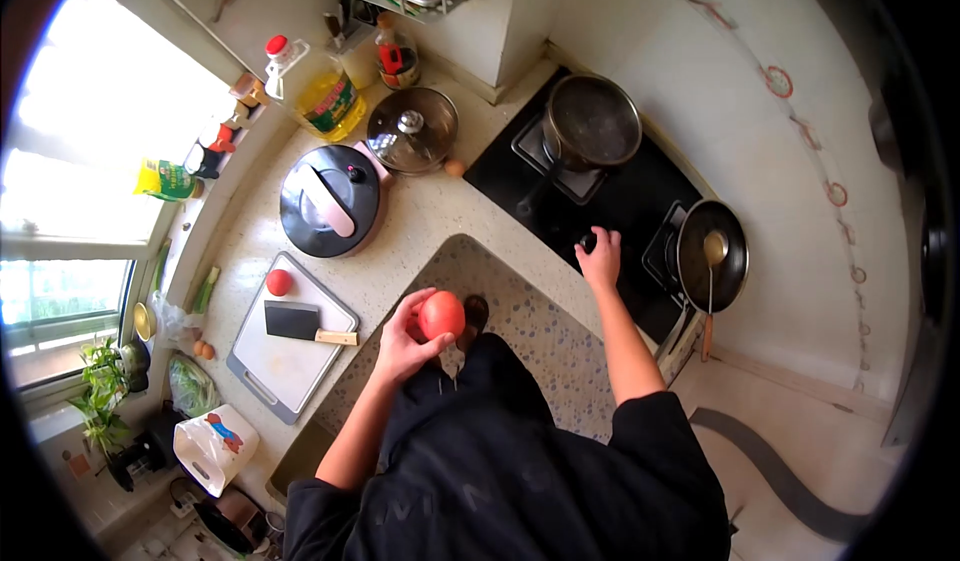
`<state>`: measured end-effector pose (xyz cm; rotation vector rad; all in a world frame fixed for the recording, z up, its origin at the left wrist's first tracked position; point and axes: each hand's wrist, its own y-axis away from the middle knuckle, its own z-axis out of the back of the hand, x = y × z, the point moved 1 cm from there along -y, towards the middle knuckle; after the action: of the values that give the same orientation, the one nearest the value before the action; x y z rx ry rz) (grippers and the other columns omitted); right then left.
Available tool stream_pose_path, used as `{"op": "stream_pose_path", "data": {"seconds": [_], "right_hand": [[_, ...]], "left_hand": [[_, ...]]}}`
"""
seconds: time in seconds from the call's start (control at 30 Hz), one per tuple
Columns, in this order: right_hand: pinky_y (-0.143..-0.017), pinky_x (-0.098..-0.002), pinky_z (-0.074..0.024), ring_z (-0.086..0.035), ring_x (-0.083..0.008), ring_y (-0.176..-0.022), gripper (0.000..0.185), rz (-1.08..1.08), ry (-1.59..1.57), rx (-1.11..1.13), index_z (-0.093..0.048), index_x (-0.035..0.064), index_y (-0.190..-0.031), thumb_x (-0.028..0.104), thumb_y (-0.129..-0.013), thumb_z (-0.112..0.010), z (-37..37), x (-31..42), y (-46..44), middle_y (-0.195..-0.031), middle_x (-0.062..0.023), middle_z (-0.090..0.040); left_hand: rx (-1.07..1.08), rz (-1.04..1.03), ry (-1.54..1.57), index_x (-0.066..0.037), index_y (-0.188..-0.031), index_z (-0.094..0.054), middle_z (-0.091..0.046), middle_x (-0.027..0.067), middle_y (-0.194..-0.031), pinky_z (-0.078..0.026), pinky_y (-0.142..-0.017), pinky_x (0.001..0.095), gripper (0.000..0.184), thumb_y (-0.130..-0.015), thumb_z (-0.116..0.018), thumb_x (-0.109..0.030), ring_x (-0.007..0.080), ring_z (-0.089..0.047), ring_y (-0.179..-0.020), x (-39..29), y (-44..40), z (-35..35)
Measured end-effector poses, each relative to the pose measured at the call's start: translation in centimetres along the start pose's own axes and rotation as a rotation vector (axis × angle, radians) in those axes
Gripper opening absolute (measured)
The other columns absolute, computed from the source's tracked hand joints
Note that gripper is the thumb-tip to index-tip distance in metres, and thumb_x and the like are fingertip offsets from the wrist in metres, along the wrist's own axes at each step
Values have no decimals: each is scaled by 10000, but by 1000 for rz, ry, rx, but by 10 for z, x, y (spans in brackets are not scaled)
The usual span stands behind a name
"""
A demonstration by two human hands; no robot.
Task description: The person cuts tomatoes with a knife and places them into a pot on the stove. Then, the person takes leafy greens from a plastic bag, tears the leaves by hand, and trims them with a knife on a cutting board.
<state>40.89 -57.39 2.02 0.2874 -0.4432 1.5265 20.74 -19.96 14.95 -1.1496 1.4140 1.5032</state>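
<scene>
My left hand (402, 339) holds a red tomato (442, 316) in front of my body, with the fingers and thumb around it. On the black gas stove (640, 186), my right hand (602, 258) grips a dark control knob (588, 245) at the front edge. A pot (594, 121) stands on one burner. The other carries a frying pan (735, 271) with a ladle (714, 251) lying in it. To my left, a cutting board (290, 369) bears a second tomato (279, 282) and a cleaver (293, 320) with a wooden handle.
A round black appliance with a pink handle (330, 201) sits on the counter beside a glass lid (412, 131). Behind them are an oil jug (325, 101) and a sauce bottle (396, 56). A bag of greens (193, 386) and a white container (215, 448) stand left.
</scene>
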Motion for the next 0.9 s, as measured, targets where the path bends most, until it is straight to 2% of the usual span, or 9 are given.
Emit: {"op": "stream_pose_path", "data": {"seconds": [0.17,0.4,0.43,0.53,0.57,0.67,0.73,0.8,0.9], "right_hand": [[-929,-457,-513,-593,-376,-1092,434,118,-87,-32,-664,72,-1184,140,-782,-815,-1,34,20,-1155,-165,-568],[-917,-431,-513,-611,-368,-1074,328,185,-200,214,-674,64,-1145,111,-835,-773,-20,103,57,-1138,-153,-597],[-873,-424,-527,-641,-347,-998,226,222,-212,208,-686,57,-1068,105,-858,-755,-26,113,64,-1055,-139,-632],[-819,-423,-540,-668,-318,-911,128,227,-276,424,-693,60,-982,98,-869,-741,-28,163,75,-945,-110,-658],[-748,-420,-552,-682,-297,-815,70,320,-308,400,-698,66,-923,107,-882,-736,-34,175,81,-868,-99,-659],[-648,-370,-540,-648,-242,-691,64,451,-389,464,-706,52,-905,95,-886,-748,-52,222,96,-834,-96,-644],[-650,-365,-548,-667,-238,-697,72,525,-396,483,-706,55,-893,109,-883,-752,-65,253,106,-847,-85,-656],[-728,-420,-564,-705,-309,-819,68,546,-356,578,-710,93,-926,158,-908,-711,-78,283,114,-921,-98,-694],[-778,-428,-559,-695,-324,-876,141,587,-371,647,-711,101,-1023,150,-891,-700,-98,332,128,-963,-104,-701]], "left_hand": [[-71,31,44,-78,-1459,-535,-662,132,-1231,-575,-964,363,843,-746,-939,-277,216,-699,-1080,1,15,11],[-171,11,203,-117,-1484,-505,-625,129,-1301,-567,-1009,382,822,-786,-928,-215,232,-672,-1169,3,44,33],[-184,26,221,-117,-1486,-498,-617,125,-1311,-564,-1018,388,828,-787,-929,-222,234,-664,-1185,1,51,38],[-263,22,276,-121,-1485,-501,-618,121,-1303,-554,-1036,394,823,-788,-928,-217,236,-660,-1192,3,70,54],[-291,13,313,-118,-1489,-495,-616,122,-1309,-552,-1040,395,824,-791,-925,-201,236,-655,-1199,5,78,60],[-361,-23,424,-111,-1501,-476,-608,123,-1325,-546,-1051,400,827,-801,-914,-152,234,-640,-1221,11,97,78],[-421,-28,470,-105,-1507,-467,-601,123,-1332,-547,-1052,395,829,-804,-905,-123,235,-633,-1234,14,112,91],[-476,-33,515,-104,-1508,-466,-600,124,-1330,-547,-1051,391,829,-803,-902,-116,233,-636,-1231,15,126,105],[-553,-28,548,-103,-1511,-464,-603,124,-1333,-551,-1044,384,823,-807,-889,-93,228,-643,-1216,28,146,127]]}}
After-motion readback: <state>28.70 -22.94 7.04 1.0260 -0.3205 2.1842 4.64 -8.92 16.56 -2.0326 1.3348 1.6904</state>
